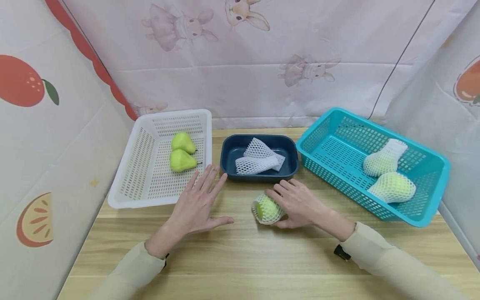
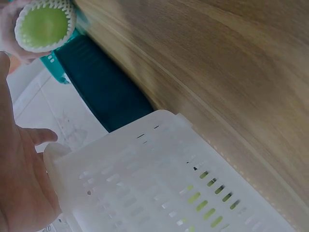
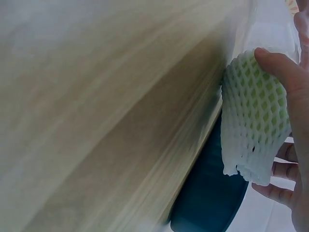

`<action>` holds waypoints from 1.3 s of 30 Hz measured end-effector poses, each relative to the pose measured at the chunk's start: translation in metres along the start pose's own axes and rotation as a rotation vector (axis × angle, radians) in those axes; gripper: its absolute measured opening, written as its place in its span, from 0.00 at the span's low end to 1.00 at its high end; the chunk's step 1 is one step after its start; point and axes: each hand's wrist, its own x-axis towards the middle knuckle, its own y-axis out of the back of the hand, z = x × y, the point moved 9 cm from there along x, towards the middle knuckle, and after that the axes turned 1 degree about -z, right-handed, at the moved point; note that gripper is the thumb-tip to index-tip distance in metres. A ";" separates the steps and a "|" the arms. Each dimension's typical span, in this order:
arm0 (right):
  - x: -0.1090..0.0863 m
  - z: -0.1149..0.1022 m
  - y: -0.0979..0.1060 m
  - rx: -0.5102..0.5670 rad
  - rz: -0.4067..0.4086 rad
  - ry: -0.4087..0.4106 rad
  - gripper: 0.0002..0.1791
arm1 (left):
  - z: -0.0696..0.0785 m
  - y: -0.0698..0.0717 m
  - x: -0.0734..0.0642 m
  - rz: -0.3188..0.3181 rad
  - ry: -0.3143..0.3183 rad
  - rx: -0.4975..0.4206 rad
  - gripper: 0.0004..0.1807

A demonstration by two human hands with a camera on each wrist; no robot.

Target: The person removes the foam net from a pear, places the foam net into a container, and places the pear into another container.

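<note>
My right hand [image 1: 300, 204] holds a green pear in a white foam net [image 1: 268, 209] just over or on the table, in front of the dark blue tray. The pear's bare green end faces left in the head view. Seen from the right wrist, the thumb lies along the netted pear [image 3: 256, 101], and the net's narrow end hangs past the fruit. My left hand [image 1: 195, 204] is spread with straight fingers, holding nothing, beside the front right corner of the white basket [image 1: 157, 166]. Two bare green pears [image 1: 182, 160] lie in that basket.
The dark blue tray [image 1: 258, 178] holds two empty foam nets [image 1: 256, 165]. At the right, a turquoise basket [image 1: 330, 150] contains two netted pears [image 1: 393, 187]. Printed cloth [image 1: 240, 91] hangs behind the wooden table [image 1: 240, 262] and at both sides.
</note>
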 end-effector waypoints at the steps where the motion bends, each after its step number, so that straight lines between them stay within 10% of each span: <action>1: 0.000 0.000 0.000 0.004 0.000 -0.001 0.49 | 0.000 0.000 0.000 -0.001 0.000 -0.001 0.68; 21: -0.004 0.005 -0.010 0.054 -0.127 -0.040 0.51 | 0.000 0.001 -0.001 0.017 -0.001 0.004 0.67; 39: -0.003 0.009 0.019 0.089 0.057 -0.056 0.50 | 0.010 0.015 0.005 0.098 -0.057 -0.031 0.60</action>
